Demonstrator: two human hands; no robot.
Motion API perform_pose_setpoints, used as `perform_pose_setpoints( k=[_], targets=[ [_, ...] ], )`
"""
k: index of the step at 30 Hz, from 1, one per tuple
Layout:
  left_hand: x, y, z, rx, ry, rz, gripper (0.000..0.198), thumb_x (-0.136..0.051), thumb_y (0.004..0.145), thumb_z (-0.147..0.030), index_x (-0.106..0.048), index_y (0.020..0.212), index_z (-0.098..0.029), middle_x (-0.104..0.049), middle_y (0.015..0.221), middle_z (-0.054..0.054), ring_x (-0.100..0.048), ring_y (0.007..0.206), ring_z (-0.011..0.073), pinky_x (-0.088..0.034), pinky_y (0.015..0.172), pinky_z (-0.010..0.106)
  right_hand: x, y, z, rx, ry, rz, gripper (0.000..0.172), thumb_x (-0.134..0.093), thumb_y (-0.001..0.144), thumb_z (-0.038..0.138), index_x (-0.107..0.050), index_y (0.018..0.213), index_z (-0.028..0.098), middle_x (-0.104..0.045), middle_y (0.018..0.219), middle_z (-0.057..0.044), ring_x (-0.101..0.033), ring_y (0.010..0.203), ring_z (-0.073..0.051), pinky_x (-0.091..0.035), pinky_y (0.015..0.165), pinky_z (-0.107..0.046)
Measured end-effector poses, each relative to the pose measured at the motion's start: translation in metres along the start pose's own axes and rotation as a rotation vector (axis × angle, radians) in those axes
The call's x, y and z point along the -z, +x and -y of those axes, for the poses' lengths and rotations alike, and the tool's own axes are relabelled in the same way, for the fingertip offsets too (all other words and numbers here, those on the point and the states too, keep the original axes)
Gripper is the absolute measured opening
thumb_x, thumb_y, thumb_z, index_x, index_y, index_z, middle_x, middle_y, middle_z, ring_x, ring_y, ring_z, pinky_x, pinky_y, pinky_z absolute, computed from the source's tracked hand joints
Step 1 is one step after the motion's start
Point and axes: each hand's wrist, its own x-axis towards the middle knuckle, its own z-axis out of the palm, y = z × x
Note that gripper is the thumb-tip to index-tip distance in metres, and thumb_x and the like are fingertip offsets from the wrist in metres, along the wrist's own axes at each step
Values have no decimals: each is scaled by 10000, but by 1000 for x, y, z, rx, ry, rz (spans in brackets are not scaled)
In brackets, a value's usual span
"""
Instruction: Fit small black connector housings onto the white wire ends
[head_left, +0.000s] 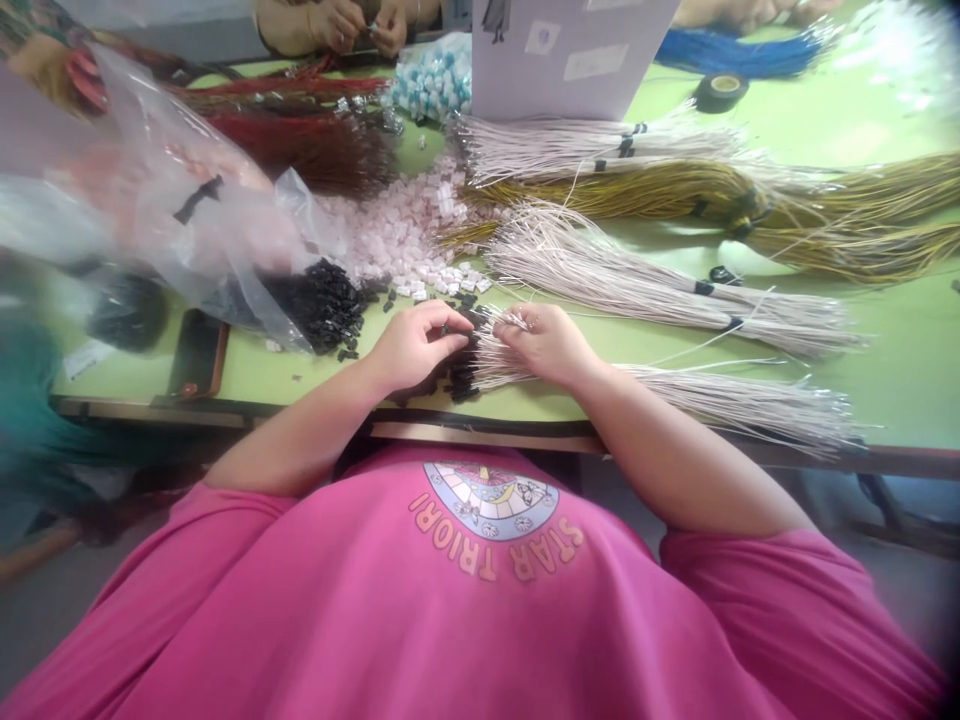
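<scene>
My left hand is closed in a pinch, with a small black connector housing between thumb and forefinger. Just to the right, my right hand has its fingers closed on the ends of several white wires. Those belong to a white wire bundle lying along the table's near edge, under my right wrist. Black housings sit at the bundle's left end, between my hands. A heap of loose black housings lies to the left of my left hand.
White housings are piled behind my hands, beside a clear plastic bag. More white wires and yellow wires lie beyond. A roll of black tape is at the back. Across the table, another person's hands are visible.
</scene>
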Motion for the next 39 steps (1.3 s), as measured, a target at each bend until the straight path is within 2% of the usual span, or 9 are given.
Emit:
perform_pose_setpoints(
  k=[12, 17, 21, 26, 29, 32, 35, 39],
  targets=[
    [-1, -1, 2, -88, 49, -42, 137, -614, 750, -259, -678, 841, -178, -647, 838, 30, -588, 787, 141, -465, 748, 283, -3, 1, 3, -42, 14, -20, 246, -447, 759, 347, -432, 596, 162, -393, 519, 38, -355, 505, -72, -277, 509, -226],
    [-4, 0, 6, -167, 71, -53, 123, -622, 749, -248, -677, 831, -175, -647, 832, 35, -590, 782, 137, -466, 741, 277, -2, 1, 3, -28, -15, 40, 265, -437, 759, 348, -404, 570, 165, -377, 513, 40, -332, 510, -70, -254, 517, -235],
    [-7, 4, 10, -231, 60, -14, 110, -612, 759, -232, -677, 813, -162, -637, 801, 40, -584, 755, 131, -464, 730, 273, -2, 2, 0, -3, 5, 107, 288, -424, 763, 374, -401, 566, 165, -357, 527, 41, -308, 519, -68, -244, 530, -242],
    [-7, 8, 10, -177, -21, 14, 113, -623, 748, -249, -678, 789, -159, -617, 754, 28, -572, 716, 125, -456, 694, 267, -2, 2, -2, 4, 33, 134, 294, -427, 772, 386, -416, 583, 161, -367, 545, 42, -323, 528, -66, -254, 535, -237],
    [-6, 10, 8, -131, -54, 23, 123, -627, 744, -257, -682, 783, -154, -611, 726, 21, -561, 673, 115, -444, 645, 253, -1, 1, -2, 13, 26, 112, 308, -440, 769, 401, -423, 580, 158, -361, 543, 42, -318, 525, -64, -255, 524, -229],
    [-5, 11, 7, -129, -9, 20, 117, -626, 745, -253, -682, 772, -155, -607, 714, 20, -554, 670, 116, -436, 645, 256, -1, 0, -2, 16, 24, 74, 286, -485, 740, 406, -506, 623, 145, -409, 552, 35, -351, 536, -70, -278, 526, -221],
    [-6, 10, 7, -149, 9, 14, 106, -624, 747, -246, -680, 768, -159, -603, 713, 21, -554, 676, 118, -436, 651, 260, -3, -1, 0, 32, 3, 39, 226, -517, 707, 348, -566, 659, 133, -453, 569, 26, -390, 556, -79, -301, 542, -218],
    [-8, 11, 10, -228, -75, 27, 86, -627, 746, -228, -676, 770, -161, -614, 742, 31, -573, 714, 126, -455, 691, 268, -3, -1, 1, 8, -4, 15, 227, -496, 711, 324, -519, 587, 136, -409, 527, 32, -361, 527, -72, -285, 516, -217]
  ],
)
